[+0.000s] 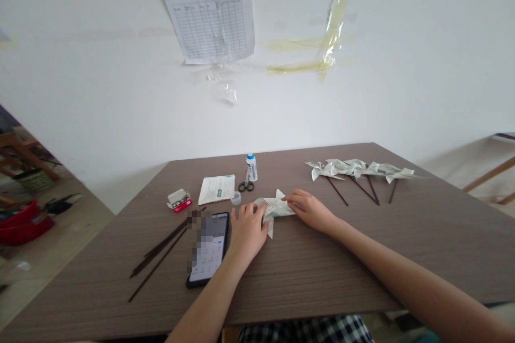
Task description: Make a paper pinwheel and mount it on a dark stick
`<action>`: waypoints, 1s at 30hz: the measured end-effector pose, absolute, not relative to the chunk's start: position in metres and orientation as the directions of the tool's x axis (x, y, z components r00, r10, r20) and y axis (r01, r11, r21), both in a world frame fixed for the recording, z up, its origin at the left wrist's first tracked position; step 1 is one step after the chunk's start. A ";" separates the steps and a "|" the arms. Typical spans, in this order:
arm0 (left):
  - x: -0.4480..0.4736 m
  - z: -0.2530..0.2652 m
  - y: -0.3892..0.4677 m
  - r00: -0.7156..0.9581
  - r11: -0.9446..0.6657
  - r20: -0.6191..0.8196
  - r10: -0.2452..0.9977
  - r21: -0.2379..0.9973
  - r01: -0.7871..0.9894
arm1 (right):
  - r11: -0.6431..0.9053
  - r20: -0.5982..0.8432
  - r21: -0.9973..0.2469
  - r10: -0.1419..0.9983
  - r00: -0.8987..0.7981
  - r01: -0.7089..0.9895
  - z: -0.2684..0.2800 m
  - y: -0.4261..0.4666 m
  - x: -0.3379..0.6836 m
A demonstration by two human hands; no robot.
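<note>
A folded pinwheel [274, 209] of printed paper lies flat on the table in front of me, its pointed arms sticking out. My left hand [248, 230] holds its left side, fingers bent over the paper and thumb along the near edge. From the right, my right hand [313, 211] grips another part of the paper between closed fingertips. Just behind are a small clear tape roll [236, 198], black-handled scissors [246, 186] and a white glue bottle [251, 168] with a blue cap. A phone [209, 249] with a lit screen lies beside my left wrist.
Several paper pinwheels on dark sticks [362, 169] lie at the back right of the brown table [322, 278]. Loose dark sticks [159, 249] are left of the phone. Behind them sit a small red-and-white box [179, 201] and stacked printed paper [216, 189]. A white wall borders the back.
</note>
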State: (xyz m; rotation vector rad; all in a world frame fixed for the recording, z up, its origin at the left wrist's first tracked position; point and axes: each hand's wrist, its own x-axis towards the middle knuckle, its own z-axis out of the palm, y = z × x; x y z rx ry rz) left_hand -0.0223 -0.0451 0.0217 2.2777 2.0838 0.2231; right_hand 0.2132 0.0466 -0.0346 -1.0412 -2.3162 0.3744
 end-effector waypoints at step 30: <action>-0.023 0.012 -0.048 -0.064 0.069 0.177 0.982 -0.021 0.997 | 0.656 0.244 -0.296 0.754 -0.610 0.694 -0.034 0.040 0.212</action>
